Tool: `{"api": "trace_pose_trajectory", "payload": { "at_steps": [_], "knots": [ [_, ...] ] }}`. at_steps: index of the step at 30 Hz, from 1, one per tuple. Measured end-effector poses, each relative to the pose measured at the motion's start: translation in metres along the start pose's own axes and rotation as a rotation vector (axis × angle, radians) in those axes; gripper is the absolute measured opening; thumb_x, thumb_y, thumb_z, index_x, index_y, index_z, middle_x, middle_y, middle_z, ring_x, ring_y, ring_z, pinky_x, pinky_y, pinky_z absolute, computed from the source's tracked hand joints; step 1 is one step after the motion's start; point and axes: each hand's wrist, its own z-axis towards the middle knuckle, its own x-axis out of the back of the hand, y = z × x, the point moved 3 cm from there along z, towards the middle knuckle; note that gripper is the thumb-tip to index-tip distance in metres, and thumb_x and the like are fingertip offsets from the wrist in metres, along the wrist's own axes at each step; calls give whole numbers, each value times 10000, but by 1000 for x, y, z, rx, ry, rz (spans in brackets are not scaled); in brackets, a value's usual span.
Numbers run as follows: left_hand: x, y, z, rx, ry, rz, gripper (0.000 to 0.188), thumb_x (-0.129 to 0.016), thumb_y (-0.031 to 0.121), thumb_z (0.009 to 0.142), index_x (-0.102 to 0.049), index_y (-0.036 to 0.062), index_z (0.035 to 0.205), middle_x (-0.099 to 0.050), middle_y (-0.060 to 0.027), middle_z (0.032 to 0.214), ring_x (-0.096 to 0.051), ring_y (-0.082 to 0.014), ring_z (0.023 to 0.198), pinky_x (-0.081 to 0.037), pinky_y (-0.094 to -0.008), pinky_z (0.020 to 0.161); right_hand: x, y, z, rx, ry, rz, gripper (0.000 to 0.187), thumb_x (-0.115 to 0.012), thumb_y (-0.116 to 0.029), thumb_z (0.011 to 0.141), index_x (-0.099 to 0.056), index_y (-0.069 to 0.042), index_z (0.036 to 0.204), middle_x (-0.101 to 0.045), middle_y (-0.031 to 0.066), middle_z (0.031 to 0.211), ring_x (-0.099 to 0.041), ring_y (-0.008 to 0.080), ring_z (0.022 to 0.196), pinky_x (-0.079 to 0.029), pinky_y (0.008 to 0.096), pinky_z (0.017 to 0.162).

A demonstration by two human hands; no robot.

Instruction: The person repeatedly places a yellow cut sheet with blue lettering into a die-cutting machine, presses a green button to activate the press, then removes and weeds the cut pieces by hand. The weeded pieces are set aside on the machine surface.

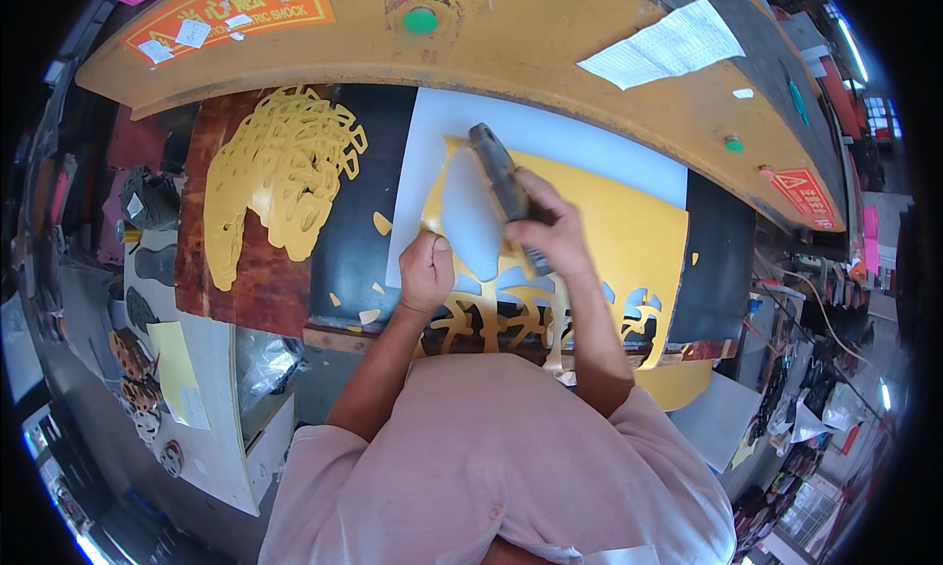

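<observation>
A yellow sheet [629,226] lies on a white board [550,121], with shaped cut-outs along its near side and a large opening at its left. My right hand [555,231] is closed around a dark, elongated tool that looks like a cutting die [499,172], tilted over the sheet beside that opening. At the sheet's left edge, my left hand [428,270] is closed in a fist, apparently pinching the narrow yellow strip there; its fingertips are partly hidden. The cut, lacy near part of the sheet hangs toward my body.
Stacked yellow cut pieces [280,187] sit on a reddish-brown board [196,260] at the left. Small yellow scraps [368,316] lie on the black surface [359,211]. An orange-yellow machine beam [511,39] with green buttons spans the far side. A side table [211,368] stands at left.
</observation>
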Motion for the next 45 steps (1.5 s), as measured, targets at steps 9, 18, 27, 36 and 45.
{"api": "trace_pose_trajectory", "payload": {
  "at_steps": [9, 18, 27, 36, 45],
  "knots": [
    [-12, 41, 12, 399, -182, -285, 462, -558, 385, 1124, -613, -32, 1314, -710, -187, 1165, -722, -324, 1041, -562, -412, 929, 27, -22, -41, -99, -32, 314, 722, -827, -49, 783, -640, 24, 1477, -718, 114, 1354, -677, 202, 1192, -528, 338, 1047],
    [-21, 33, 73, 622, -492, -314, 442, -560, 289, 1121, -612, -65, 1380, -706, -115, 1197, -685, -166, 1098, -585, -386, 1014, 8, -1, -41, -154, 10, 482, 655, -791, -46, 833, -641, 13, 1469, -745, 109, 1263, -707, 164, 1037, -567, 322, 964],
    [22, -15, 65, 979, -176, -620, 191, -555, 180, 1067, -612, 19, 1151, -719, -152, 960, -754, -260, 796, -622, -368, 685, 70, 1, -51, 252, 291, -118, 577, -799, -53, 789, -716, 16, 1356, -624, 181, 1457, -590, 296, 1351, -525, 397, 1097],
    [11, 18, 84, 907, -380, -513, 388, -561, 387, 1136, -705, 71, 1307, -633, -52, 751, -565, -110, 559, -463, -273, 455, 66, 20, -73, 276, 291, -1300, 485, -817, -262, 810, -775, -72, 1254, -586, 211, 1498, -515, 480, 1380, -386, 579, 1204],
    [116, 61, 102, 825, -590, -182, 345, -576, 347, 1115, -767, 62, 1153, -611, 25, 743, -459, -60, 501, -352, -224, 427, -29, 48, 26, 459, 22, -1124, 463, -610, -312, 1033, -665, -160, 1467, -447, 195, 1651, -342, 447, 1564, -230, 567, 1309]
  ]
}}
